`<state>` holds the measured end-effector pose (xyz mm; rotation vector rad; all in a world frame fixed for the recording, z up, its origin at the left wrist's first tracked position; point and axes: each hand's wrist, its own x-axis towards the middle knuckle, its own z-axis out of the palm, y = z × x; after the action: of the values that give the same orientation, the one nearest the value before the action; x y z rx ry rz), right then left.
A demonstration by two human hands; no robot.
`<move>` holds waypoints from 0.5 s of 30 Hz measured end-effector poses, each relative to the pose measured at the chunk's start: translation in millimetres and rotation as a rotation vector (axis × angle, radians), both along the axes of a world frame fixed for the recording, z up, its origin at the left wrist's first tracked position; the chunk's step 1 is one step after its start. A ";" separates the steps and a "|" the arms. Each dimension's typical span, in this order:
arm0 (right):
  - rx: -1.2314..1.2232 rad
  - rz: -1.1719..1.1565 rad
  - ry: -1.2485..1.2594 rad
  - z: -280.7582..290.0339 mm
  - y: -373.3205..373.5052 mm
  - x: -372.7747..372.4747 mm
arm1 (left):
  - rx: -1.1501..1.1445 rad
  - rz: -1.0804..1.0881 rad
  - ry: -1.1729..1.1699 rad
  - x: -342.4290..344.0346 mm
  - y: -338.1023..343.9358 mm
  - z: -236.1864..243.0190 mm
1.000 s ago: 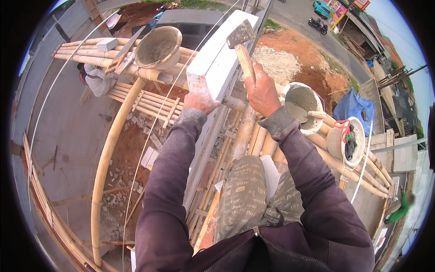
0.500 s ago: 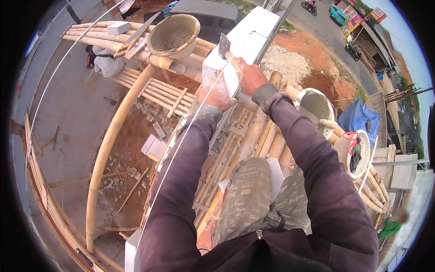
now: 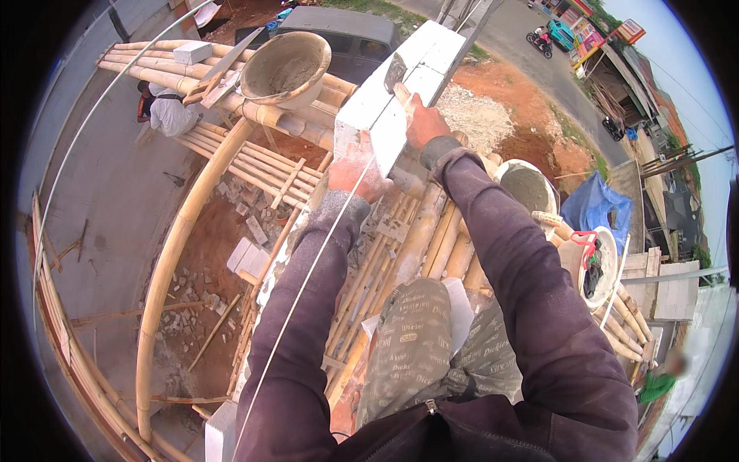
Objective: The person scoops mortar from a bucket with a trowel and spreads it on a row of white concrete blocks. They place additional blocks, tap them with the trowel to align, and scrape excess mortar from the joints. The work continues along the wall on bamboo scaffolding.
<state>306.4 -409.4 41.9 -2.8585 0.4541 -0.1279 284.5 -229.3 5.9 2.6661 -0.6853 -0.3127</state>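
My right hand (image 3: 426, 125) is closed round the wooden handle of a trowel (image 3: 395, 71). The trowel's metal blade lies against the top of a white block (image 3: 371, 115), close to the long seam between it and the adjoining white block (image 3: 428, 51). My left hand (image 3: 359, 171) rests against the near end face of the white block, fingers stretched upward and spread on it. A thin taut string (image 3: 304, 286) runs over my left hand and along the blocks.
A mortar basin (image 3: 285, 68) stands on bamboo poles (image 3: 165, 68) at left. To the right are a mortar bucket (image 3: 526, 187), a white bucket (image 3: 605, 269) with a red handle and a blue tarp (image 3: 599, 202). A person in white (image 3: 173, 114) is below left; bamboo scaffolding lies under me.
The trowel has shifted from upright at the block's left edge to lower over the seam. My left hand has slid slightly down the end face. The whole view has shifted a little.
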 end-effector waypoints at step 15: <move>0.038 -0.007 0.015 -12.1 -9.0 3.4 | -0.047 0.038 -0.302 9.9 -28.6 -22.1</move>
<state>309.8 -418.4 29.8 -2.8224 0.4652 -0.0982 294.4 -257.9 -16.3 2.7032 -0.7181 0.1183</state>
